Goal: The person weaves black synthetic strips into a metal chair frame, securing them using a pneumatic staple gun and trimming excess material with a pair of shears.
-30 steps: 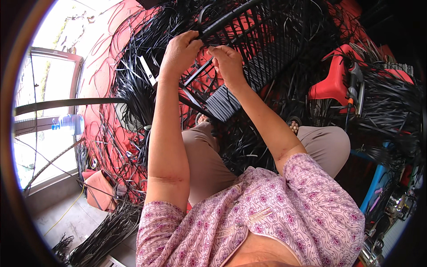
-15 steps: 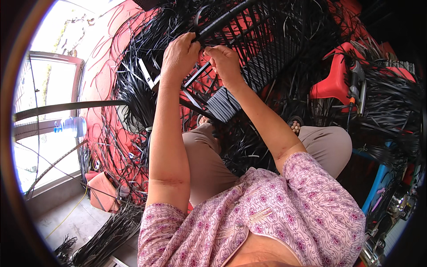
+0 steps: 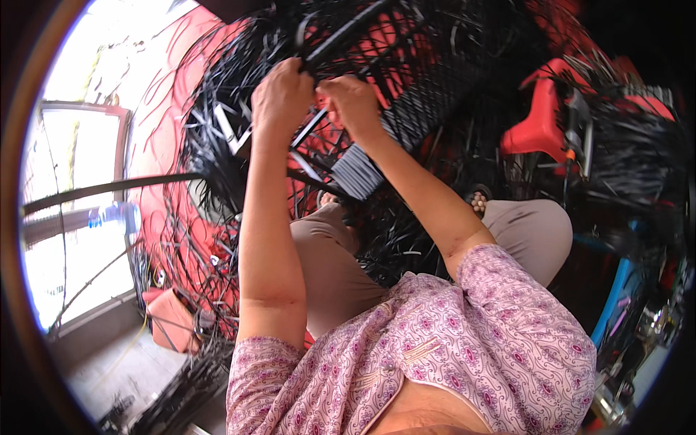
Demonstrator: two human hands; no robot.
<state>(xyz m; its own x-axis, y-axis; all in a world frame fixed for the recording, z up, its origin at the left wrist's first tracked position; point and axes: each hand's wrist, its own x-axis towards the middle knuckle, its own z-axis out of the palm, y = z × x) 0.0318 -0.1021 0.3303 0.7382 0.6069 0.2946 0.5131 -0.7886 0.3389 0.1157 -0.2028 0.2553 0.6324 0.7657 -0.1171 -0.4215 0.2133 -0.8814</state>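
"Step in hand?"

"Likely fingerwork at the black rail (image 3: 349,32) of the strip-woven frame (image 3: 357,172), upper middle. Left hand (image 3: 281,94) curled by rail's end; right hand (image 3: 351,101) bunched beside it. Can't tell what either holds."

"Next move?"

"Probably calls for steady, close fingers."

Daylight glares white through the window (image 3: 81,163) at left; upper right is dim, black strips (image 3: 638,151) at right blurred, outer edges bent

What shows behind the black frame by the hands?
A red surface shows through gaps in the frame. Whatever lies behind its ribbed panel is covered, and the left hand and right hand block some of the view too.
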